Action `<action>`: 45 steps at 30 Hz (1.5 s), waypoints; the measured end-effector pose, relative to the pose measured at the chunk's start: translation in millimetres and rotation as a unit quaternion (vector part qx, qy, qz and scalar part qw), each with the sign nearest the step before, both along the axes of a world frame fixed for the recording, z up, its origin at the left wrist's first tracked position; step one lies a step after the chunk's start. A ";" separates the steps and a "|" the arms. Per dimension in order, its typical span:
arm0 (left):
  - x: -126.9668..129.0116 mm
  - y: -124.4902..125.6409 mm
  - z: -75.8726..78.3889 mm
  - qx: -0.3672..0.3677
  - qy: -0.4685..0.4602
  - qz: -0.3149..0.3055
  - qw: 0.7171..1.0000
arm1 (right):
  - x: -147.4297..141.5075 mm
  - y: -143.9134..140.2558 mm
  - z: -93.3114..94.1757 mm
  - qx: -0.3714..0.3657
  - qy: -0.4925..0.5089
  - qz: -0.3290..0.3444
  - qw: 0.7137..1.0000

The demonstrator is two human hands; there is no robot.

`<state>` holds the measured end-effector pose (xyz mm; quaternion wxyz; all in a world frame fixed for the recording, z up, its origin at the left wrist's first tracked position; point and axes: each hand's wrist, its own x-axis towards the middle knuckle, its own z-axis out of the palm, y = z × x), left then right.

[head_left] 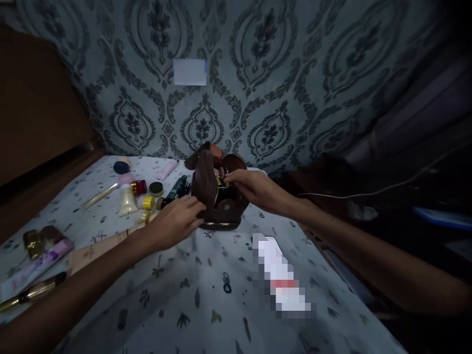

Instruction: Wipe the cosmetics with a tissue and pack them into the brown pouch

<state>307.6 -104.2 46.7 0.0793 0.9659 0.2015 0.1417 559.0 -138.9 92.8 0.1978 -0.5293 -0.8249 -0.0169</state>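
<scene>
A: Where is the bag [202, 179]?
B: Mid-frame, brown and gaping open, on a patterned cloth [177, 305] near the wall [221, 29].
A: And the person's left hand [173, 223]?
B: Just left of centre, palm down, its fingertips at the bag's near left side. Whether they grip it, one can't tell.
A: The right hand [254, 189]?
B: It comes in from the right of the frame. Its thumb and fingers are drawn together at the bag's mouth, right by a gold piece [220, 181]. Whether they pinch it is too small to tell.
A: What lies around?
B: Left of the bag, a green bottle [176, 189], a dark jar [156, 189], a yellow cap [148, 202] and a cream tube [127, 204] standing on its cap end or lying, hard to say. A brush [99, 196] sits farther left, a pink tube [167, 169] above the bottle.
A: Lower left?
B: A gold wand [33, 292].
A: Lower right of centre?
B: A bright slab [282, 275], pixelated.
</scene>
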 end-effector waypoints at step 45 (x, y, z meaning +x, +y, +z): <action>62.2 52.2 -11.5 0.007 -0.105 -0.061 0.993 | 21.4 26.2 41.0 -0.187 0.008 0.025 0.982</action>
